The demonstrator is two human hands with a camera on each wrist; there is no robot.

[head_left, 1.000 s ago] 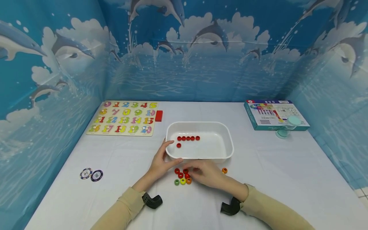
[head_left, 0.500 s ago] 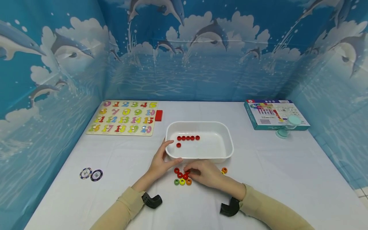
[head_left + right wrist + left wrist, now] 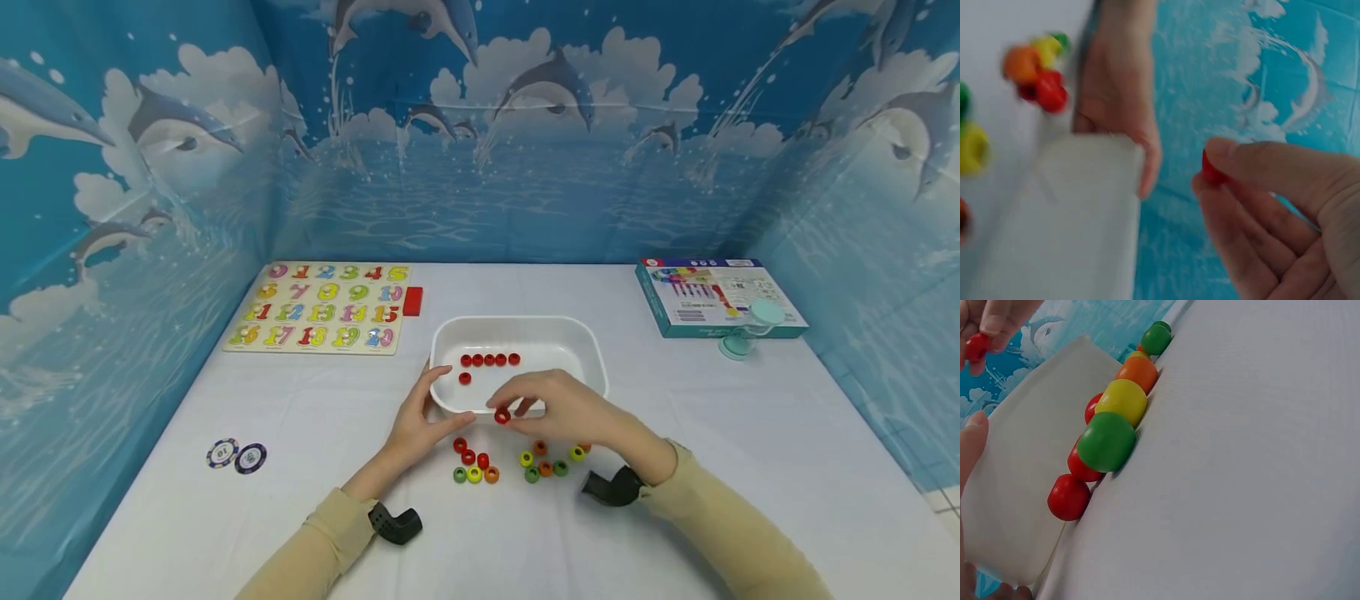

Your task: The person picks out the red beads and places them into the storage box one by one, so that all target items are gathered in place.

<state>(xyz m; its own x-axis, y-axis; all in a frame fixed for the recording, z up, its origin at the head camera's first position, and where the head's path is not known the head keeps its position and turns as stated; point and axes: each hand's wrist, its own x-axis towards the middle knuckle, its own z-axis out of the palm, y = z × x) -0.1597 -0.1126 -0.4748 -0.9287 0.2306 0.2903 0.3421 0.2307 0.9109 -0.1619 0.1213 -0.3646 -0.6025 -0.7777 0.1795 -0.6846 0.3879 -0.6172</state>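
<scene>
A white rectangular tray (image 3: 570, 367) stands on the table, with a row of red beads (image 3: 489, 360) and a single red bead (image 3: 465, 378) inside. My left hand (image 3: 420, 425) grips its left end, the index finger over the rim and the thumb along the near side. Between thumb and fingertips my right hand (image 3: 562, 408) pinches a red bead (image 3: 502, 415) above the tray's near rim; the right wrist view also shows this pinched bead (image 3: 1212, 170). In front of the tray lie loose red beads (image 3: 468, 457), with green, yellow and orange beads (image 3: 546, 468) around them.
A number puzzle board (image 3: 315, 308) lies at the back left, a red block (image 3: 412, 301) at its right edge. Two poker chips (image 3: 251, 457) are at the left. A flat box (image 3: 720, 300) and a mint-green stand-like object (image 3: 750, 329) sit at the back right.
My right hand has picked up a red bead from the near group and lifted it up to the tray's near rim. My left hand stays on the tray.
</scene>
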